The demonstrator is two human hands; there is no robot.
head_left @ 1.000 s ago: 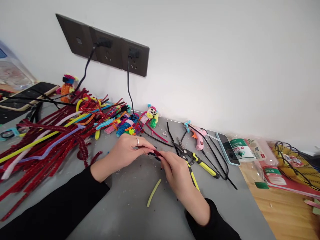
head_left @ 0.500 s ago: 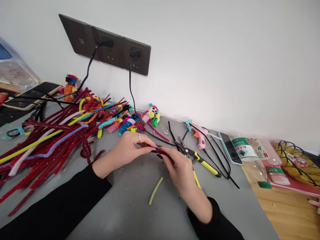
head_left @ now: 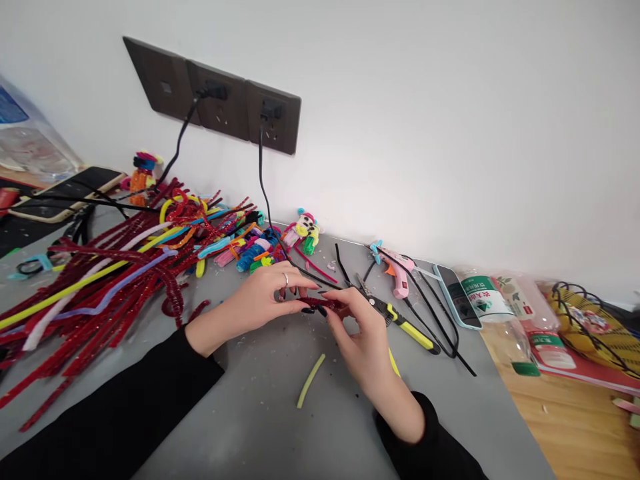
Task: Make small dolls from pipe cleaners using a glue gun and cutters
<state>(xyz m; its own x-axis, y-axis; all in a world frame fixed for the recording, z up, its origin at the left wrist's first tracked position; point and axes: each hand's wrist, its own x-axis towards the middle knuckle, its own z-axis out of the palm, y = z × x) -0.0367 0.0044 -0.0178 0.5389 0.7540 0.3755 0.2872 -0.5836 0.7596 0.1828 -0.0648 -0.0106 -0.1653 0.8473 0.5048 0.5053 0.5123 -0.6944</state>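
Between my hands is a short dark red pipe cleaner piece [head_left: 327,303], largely covered by my fingers. My left hand [head_left: 267,297], with a ring on one finger, pinches its left part between thumb and fingers. The thumb and fingertips of my right hand [head_left: 363,333] close on its right part. A short yellow-green pipe cleaner [head_left: 311,381] lies on the grey table below my hands. Pliers with yellow and black handles [head_left: 407,327] lie just right of my right hand, partly hidden by it.
A heap of mostly red pipe cleaners [head_left: 115,280] spreads over the left. Small pipe cleaner figures [head_left: 303,227] stand and lie near the wall. To the right are a pink glue gun [head_left: 399,275] with black cords, a phone [head_left: 457,298] and plastic bottles [head_left: 517,340] at the table's edge.
My right fingers have spread a little from their tighter grip, and my left fingers have lifted slightly, so more of the red piece shows. The view has shifted slightly.
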